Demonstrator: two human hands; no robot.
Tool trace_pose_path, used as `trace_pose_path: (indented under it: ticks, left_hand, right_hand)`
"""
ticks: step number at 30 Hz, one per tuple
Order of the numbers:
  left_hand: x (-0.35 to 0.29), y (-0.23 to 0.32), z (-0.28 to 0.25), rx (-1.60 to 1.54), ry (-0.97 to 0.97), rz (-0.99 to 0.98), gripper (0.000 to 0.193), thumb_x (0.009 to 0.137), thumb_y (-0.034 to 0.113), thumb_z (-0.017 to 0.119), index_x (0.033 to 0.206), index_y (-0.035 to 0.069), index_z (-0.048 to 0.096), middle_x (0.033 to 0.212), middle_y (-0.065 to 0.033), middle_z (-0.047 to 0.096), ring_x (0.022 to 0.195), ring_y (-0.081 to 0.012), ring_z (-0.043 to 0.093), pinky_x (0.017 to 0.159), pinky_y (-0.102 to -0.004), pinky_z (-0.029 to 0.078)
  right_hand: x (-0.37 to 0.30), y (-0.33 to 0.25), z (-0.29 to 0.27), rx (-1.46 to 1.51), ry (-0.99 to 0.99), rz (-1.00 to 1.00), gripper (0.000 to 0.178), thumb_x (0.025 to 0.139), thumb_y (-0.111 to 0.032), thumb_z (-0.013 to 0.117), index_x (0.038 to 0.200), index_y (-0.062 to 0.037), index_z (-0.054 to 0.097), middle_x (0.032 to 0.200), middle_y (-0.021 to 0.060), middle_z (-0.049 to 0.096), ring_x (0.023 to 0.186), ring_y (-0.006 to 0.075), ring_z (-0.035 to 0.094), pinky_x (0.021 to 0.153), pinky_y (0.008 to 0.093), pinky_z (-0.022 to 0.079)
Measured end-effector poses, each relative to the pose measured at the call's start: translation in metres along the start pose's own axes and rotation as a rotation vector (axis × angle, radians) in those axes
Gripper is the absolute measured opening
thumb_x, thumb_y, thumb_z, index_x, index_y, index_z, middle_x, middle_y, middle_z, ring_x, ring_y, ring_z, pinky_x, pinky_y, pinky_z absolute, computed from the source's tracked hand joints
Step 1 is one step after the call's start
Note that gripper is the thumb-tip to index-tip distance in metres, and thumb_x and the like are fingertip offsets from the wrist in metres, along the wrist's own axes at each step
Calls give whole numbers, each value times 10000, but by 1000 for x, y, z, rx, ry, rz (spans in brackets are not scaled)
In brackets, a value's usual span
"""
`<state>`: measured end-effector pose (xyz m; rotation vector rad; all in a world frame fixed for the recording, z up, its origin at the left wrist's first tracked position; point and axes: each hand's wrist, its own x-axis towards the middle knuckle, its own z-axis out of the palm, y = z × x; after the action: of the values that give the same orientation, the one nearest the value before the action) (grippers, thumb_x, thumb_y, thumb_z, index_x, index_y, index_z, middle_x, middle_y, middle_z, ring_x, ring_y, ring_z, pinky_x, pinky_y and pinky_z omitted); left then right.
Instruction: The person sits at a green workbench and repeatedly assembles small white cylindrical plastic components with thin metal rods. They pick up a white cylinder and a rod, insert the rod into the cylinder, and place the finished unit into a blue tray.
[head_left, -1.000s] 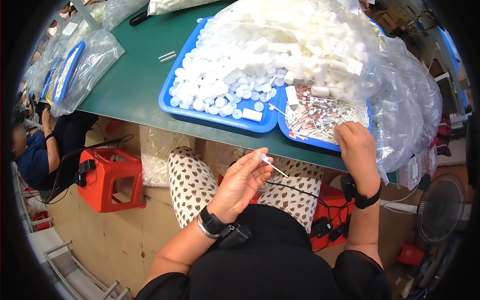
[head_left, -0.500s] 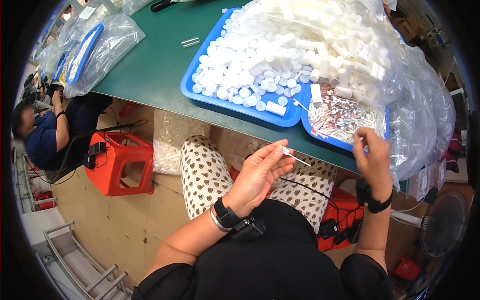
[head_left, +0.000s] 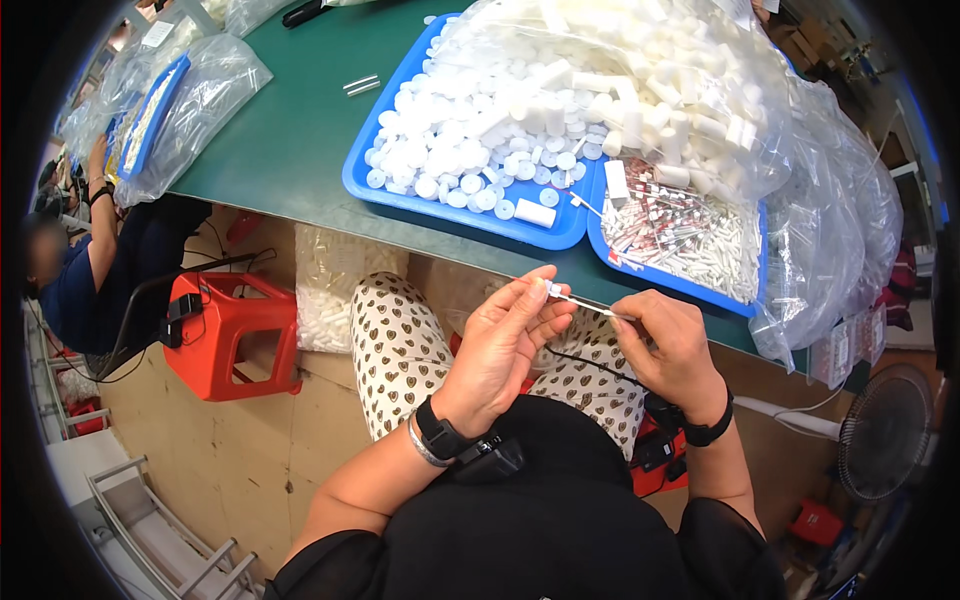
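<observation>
Thumb and forefinger of my left hand (head_left: pixel 500 345) pinch a thin white rod (head_left: pixel 584 304) by its small white head, in front of the table edge. The rod points right. At its far end my right hand (head_left: pixel 668 345) is closed, fingertips meeting the tip; anything small between them is too hidden to name. Just beyond my hands, a small blue tray (head_left: pixel 680 290) holds many short white tubes (head_left: pixel 710 265) and thin red-and-white pieces (head_left: pixel 655 225). To its left, a large blue tray (head_left: pixel 353 172) carries translucent white discs (head_left: pixel 450 150) and a white cylinder (head_left: pixel 535 213).
A clear bag of white cylinders (head_left: pixel 690 90) bulges over both trays. Two clear tubes (head_left: pixel 362 85) lie on the green table (head_left: pixel 270 140). A red stool (head_left: pixel 230 335) and a co-worker (head_left: pixel 80 280) are at left; a fan (head_left: pixel 885 430) stands at right.
My right hand has moved from over the small tray's near corner down and left to the rod's end. The left hand keeps its pinch. The co-worker's arm has reached up toward the table.
</observation>
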<state>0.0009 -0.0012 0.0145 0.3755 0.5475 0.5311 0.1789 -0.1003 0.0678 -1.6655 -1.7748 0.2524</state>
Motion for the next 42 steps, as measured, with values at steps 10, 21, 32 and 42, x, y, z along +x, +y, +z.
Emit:
trace_pose_path:
  ticks: [10,21,32,42]
  left_hand:
    - [-4,-8,5,72,-106,-61,414,1021,237,551,1354,0,484,1291,-126,595,1149,-194,589,1012,-357,477]
    - [-1,-8,-1,-6,-55,-39,433,1006,263,583,1329,-16,509,1279,-136,594,1133,-185,597,972,-372,508]
    - [-3,6,-2,29,-39,-5,328,1023,244,549,1264,22,552,1170,-115,645,1000,-157,644,901,-316,537]
    - [-6,17,-6,109,-107,124,410,1027,285,537,1326,4,534,1228,-123,631,1054,-166,634,907,-298,519]
  right_hand:
    - [3,-2,15,1014,-248,842,252,1064,-212,446,1022,0,576,718,49,634,549,77,593,502,197,470]
    - [12,-12,35,219,-78,229,94,950,-85,612,918,-3,577,673,158,632,585,335,644,495,383,479]
    - [87,45,10,-535,153,173,232,890,-156,671,1078,-49,589,886,178,659,690,363,659,583,427,512]
    - [66,26,5,-145,165,157,220,930,-7,541,1149,12,551,1002,165,592,792,315,602,686,386,480]
